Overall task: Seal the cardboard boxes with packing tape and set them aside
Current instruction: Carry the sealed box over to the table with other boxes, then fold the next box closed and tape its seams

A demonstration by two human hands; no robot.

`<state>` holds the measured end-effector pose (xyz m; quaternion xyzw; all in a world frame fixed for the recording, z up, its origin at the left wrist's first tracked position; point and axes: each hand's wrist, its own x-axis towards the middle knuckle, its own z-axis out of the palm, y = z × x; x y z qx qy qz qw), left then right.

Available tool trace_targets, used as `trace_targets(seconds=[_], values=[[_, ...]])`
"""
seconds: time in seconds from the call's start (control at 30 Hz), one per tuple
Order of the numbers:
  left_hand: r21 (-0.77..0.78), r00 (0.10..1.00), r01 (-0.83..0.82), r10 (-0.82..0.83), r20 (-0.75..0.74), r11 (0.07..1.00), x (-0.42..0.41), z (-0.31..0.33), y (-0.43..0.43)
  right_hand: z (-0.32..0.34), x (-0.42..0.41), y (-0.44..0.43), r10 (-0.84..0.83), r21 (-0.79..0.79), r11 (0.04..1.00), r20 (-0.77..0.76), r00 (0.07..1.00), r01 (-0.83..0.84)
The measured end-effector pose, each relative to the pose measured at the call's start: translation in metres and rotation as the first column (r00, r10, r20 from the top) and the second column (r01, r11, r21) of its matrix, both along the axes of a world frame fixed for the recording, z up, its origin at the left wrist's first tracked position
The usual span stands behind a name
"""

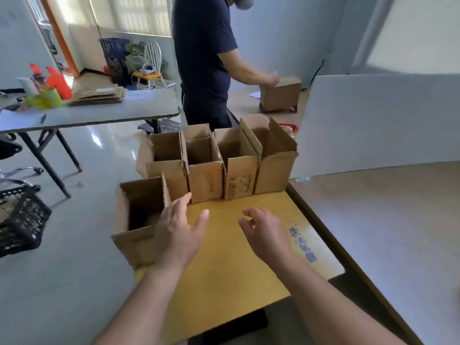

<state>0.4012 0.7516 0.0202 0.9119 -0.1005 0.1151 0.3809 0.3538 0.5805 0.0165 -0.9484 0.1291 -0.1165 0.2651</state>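
Observation:
Several open cardboard boxes stand in a row (pixel 239 168) at the far edge of a yellow wooden table (pixel 231 257), flaps up. A further open box (pixel 135 220) sits at the table's left edge, nearest me. My left hand (pixel 180 230) hovers with spread, straight fingers just right of that box, fingertips close to its upright right flap; whether they touch it I cannot tell. My right hand (pixel 263 232) floats above the tabletop with loosely curled fingers, holding nothing. No packing tape shows on my table.
A person in a dark shirt (pixel 204 61) stands behind the row, handling a box (pixel 281 95). A white partition (pixel 378 120) rises on the right. A grey folding table (pixel 94 110) with flat cardboard and orange items stands left; a black crate (pixel 20 220) lies on the floor.

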Motion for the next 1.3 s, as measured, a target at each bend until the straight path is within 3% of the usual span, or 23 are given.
trace_targets(seconds=[0.23,0.57,0.8,1.0,1.17,1.3], values=[[0.329,0.923,0.379,-0.378,-0.071,0.865,-0.102,-0.015,-0.156,0.007,-0.156,-0.133,-0.210,-0.286,0.931,0.091,0.973,0.228],[0.306,0.655,0.721,-0.755,-0.011,0.621,-0.274,-0.021,-0.358,-0.018,-0.381,-0.281,-0.586,-0.420,0.687,0.163,0.794,0.593],[0.325,0.477,0.838,-0.877,-0.049,0.438,-0.366,-0.028,-0.446,-0.029,-0.494,-0.340,-0.770,-0.394,0.477,0.244,0.590,0.786],[0.312,0.369,0.891,-0.926,-0.076,0.329,-0.406,-0.032,-0.513,-0.041,-0.551,-0.376,-0.866,-0.317,0.356,0.242,0.438,0.879],[0.318,0.236,0.932,-0.957,-0.171,0.173,-0.431,-0.044,-0.579,-0.054,-0.591,-0.420,-0.943,-0.242,0.289,0.093,0.319,0.926],[0.374,0.222,0.921,-0.937,-0.270,0.111,-0.439,-0.049,-0.632,-0.054,-0.619,-0.459,-0.967,-0.278,0.254,-0.064,0.246,0.926]])
